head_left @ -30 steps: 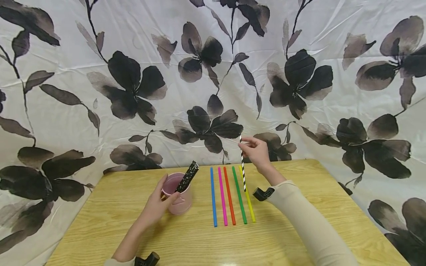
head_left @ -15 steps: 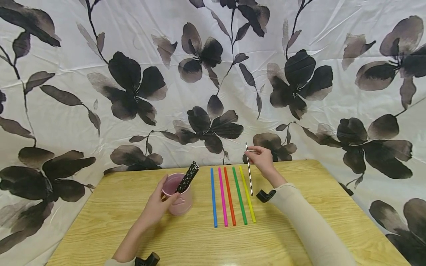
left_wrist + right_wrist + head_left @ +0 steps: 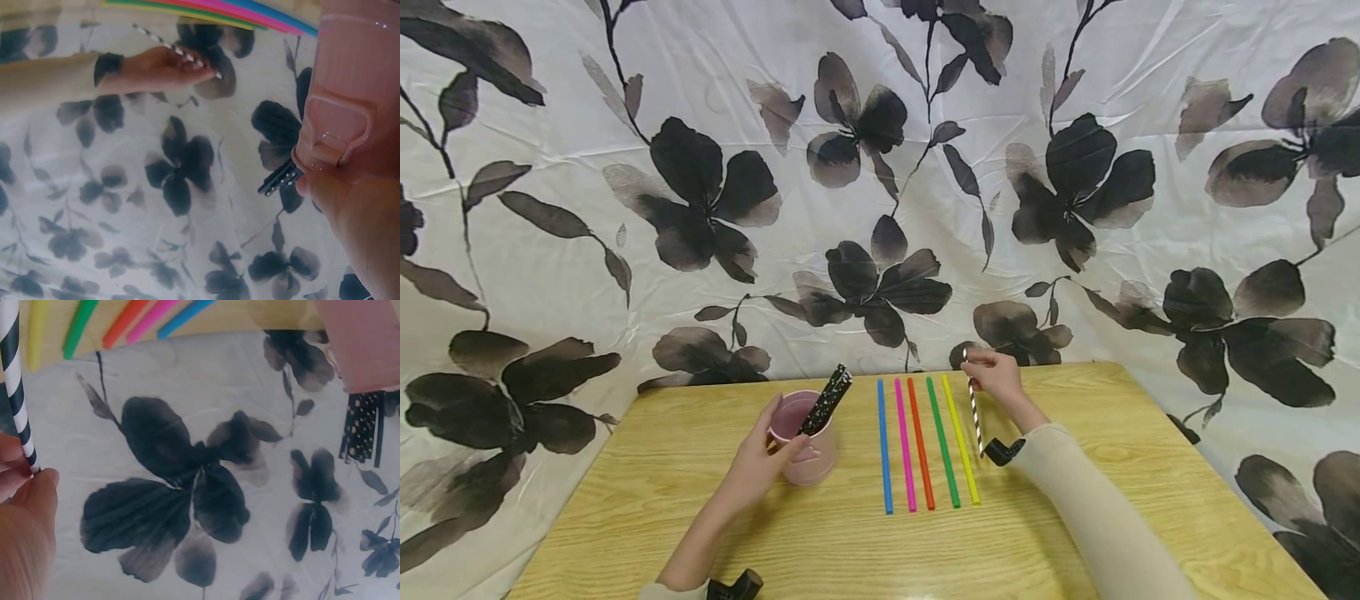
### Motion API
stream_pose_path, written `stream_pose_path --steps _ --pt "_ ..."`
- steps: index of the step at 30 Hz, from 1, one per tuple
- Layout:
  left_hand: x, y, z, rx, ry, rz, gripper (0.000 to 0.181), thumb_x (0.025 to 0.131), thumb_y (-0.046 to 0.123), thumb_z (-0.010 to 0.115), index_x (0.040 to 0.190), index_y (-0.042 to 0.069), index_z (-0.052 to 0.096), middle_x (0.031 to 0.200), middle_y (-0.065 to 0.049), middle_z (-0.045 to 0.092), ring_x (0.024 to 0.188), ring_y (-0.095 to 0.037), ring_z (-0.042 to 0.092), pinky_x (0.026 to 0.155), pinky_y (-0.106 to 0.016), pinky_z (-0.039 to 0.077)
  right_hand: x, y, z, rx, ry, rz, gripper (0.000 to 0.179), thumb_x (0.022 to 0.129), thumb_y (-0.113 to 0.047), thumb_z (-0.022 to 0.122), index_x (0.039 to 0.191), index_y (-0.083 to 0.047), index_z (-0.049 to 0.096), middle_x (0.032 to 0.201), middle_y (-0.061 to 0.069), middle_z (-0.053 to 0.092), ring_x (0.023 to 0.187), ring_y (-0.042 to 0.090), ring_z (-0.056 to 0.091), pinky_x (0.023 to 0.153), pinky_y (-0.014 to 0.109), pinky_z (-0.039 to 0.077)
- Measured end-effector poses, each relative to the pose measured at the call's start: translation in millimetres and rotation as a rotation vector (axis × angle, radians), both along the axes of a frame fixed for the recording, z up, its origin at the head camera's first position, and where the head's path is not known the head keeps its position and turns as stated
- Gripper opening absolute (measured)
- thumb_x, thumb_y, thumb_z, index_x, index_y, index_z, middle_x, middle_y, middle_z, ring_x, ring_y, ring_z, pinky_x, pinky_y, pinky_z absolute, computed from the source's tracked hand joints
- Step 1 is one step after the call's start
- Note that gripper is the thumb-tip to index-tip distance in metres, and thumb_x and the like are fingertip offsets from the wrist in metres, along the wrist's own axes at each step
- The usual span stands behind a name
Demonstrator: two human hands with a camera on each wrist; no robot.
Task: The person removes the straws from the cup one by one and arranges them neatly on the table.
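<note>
My left hand [image 3: 758,461] grips a pink cup [image 3: 811,467] at the left of the table, its thumb near the rim. Black straws with white specks [image 3: 826,402] lean out of the cup toward the right. In the left wrist view, the cup's moulded handle shape [image 3: 344,119] faces the camera. My right hand [image 3: 996,377] pinches a black-and-white striped straw [image 3: 976,421] near its far end. That straw lies just right of a yellow straw [image 3: 962,450], roughly lined up with it. Whether it touches the table I cannot tell. The right wrist view shows thumb and fingertips around its end.
Left of the yellow straw, green [image 3: 943,446], red [image 3: 921,446], pink [image 3: 906,450] and blue [image 3: 884,450] straws lie side by side on the wooden table [image 3: 850,554]. A floral cloth [image 3: 880,167] hangs behind the table's far edge.
My right hand has moved right and down with the striped straw, from over the yellow straw to its right side. My left hand and the cup have stayed in place.
</note>
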State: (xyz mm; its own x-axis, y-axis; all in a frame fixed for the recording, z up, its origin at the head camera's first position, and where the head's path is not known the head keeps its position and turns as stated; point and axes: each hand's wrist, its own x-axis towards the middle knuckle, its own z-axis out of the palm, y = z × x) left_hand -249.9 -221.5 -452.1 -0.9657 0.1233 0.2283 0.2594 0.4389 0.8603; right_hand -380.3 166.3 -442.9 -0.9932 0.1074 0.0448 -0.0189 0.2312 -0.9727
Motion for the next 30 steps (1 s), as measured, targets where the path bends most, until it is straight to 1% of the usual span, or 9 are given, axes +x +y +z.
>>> stream_pose_path --steps 3,6,12,15,18,24,30 --pt "-0.4 -0.1 -0.3 0.015 0.003 -0.001 0.083 0.079 0.044 0.061 0.142 0.016 0.014 0.137 -0.014 0.028 0.122 -0.031 0.032 0.095 -0.043 0.032 -2.9 3.1 -7.4 0.042 -0.008 -0.012 0.032 0.078 -0.014 0.068 0.105 0.002 0.062 0.083 0.012 0.064 0.056 0.014 0.058 0.063 0.039 0.052" --pt "-0.1 0.1 0.1 0.011 0.01 0.001 0.083 0.079 0.044 0.061 0.142 0.017 0.014 0.138 -0.014 0.028 0.122 -0.031 0.032 0.096 -0.044 0.031 -5.4 6.5 -14.6 0.096 -0.015 -0.032 0.031 0.077 -0.015 0.068 0.103 0.001 0.063 0.079 0.01 0.063 0.054 0.014 0.057 0.058 0.034 0.052" --pt "0.5 0.7 1.4 0.025 0.007 -0.008 0.082 0.079 0.041 0.062 0.142 0.018 0.014 0.138 -0.014 0.028 0.122 -0.032 0.031 0.094 -0.043 0.032 -9.7 11.9 -29.2 0.166 -0.03 -0.031 0.024 0.078 -0.016 0.067 0.097 -0.002 0.065 0.074 0.013 0.062 0.051 0.016 0.055 0.05 0.032 0.05" --pt "0.2 0.6 0.4 0.031 0.003 -0.013 0.082 0.079 0.042 0.061 0.142 0.02 0.014 0.138 -0.014 0.028 0.122 -0.031 0.032 0.093 -0.042 0.034 -13.8 12.9 -35.8 0.181 -0.033 -0.032 0.022 0.077 -0.016 0.068 0.094 -0.002 0.067 0.07 0.011 0.061 0.049 0.015 0.053 0.045 0.028 0.048" --pt "-0.6 0.1 -1.6 0.022 0.012 -0.012 0.081 0.079 0.043 0.061 0.142 0.022 0.014 0.138 -0.014 0.028 0.122 -0.031 0.032 0.094 -0.043 0.032 -18.0 12.6 -41.1 0.185 -0.044 -0.038 0.02 0.075 -0.016 0.07 0.091 -0.003 0.068 0.066 0.008 0.06 0.048 0.013 0.053 0.043 0.026 0.048" --pt "-1.7 -0.5 -4.1 0.02 0.029 -0.007 0.078 0.08 0.041 0.061 0.141 0.024 0.015 0.137 -0.014 0.029 0.121 -0.03 0.034 0.095 -0.043 0.032 -21.8 11.6 -46.9 0.19 -0.072 -0.041 0.021 0.074 -0.017 0.071 0.091 -0.004 0.068 0.062 0.008 0.059 0.047 0.012 0.053 0.044 0.026 0.049" --pt "-0.3 1.2 -2.0 0.027 0.033 -0.011 0.079 0.08 0.04 0.061 0.141 0.022 0.015 0.137 -0.015 0.03 0.12 -0.031 0.035 0.093 -0.041 0.034 -21.5 9.7 -50.7 0.228 -0.06 -0.027 0.018 0.073 -0.015 0.071 0.085 -0.002 0.068 0.059 0.007 0.059 0.046 0.012 0.054 0.043 0.023 0.047"
